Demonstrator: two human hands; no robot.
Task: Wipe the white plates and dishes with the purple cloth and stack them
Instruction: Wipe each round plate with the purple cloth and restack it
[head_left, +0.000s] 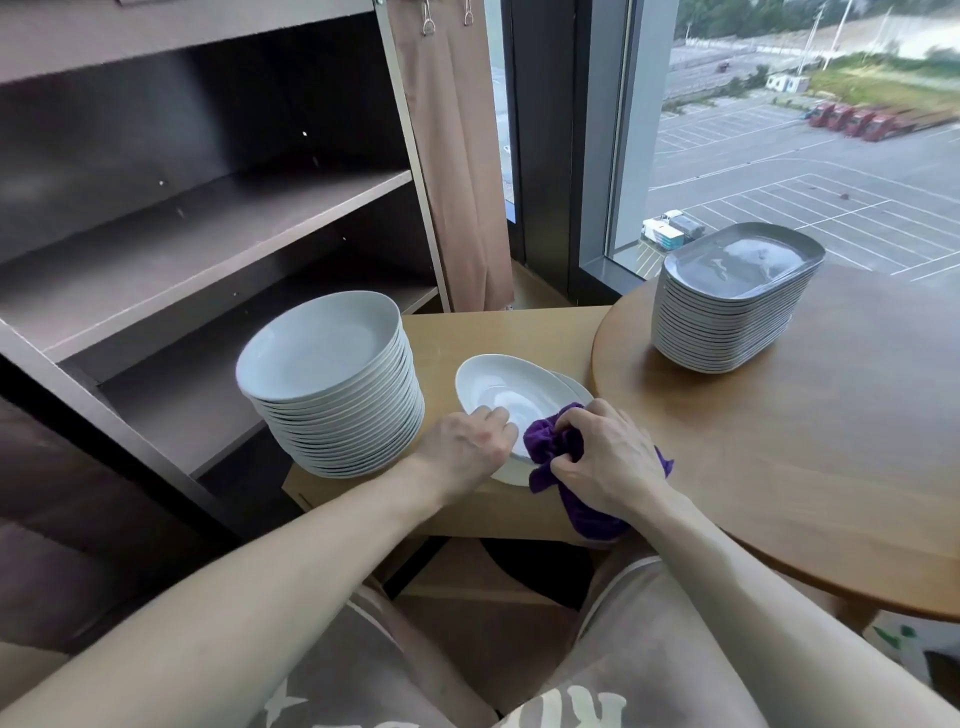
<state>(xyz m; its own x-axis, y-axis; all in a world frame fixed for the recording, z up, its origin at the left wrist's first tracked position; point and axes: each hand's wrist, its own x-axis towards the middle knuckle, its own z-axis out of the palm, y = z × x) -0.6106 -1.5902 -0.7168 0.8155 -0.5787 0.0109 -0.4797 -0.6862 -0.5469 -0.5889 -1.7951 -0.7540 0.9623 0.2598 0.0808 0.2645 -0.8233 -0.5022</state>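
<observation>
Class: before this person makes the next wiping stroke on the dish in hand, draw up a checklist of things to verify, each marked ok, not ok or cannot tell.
1. Left hand grips the oval dish at its near rim: ok.
2. Right hand holds the purple cloth bunched: ok.
3. Cloth reaches the dish's near edge: ok.
4. Dish lifted clear of the plate beneath: cannot tell.
5. Stack of round plates stands even: ok.
6. Dish already dry: cannot tell.
</observation>
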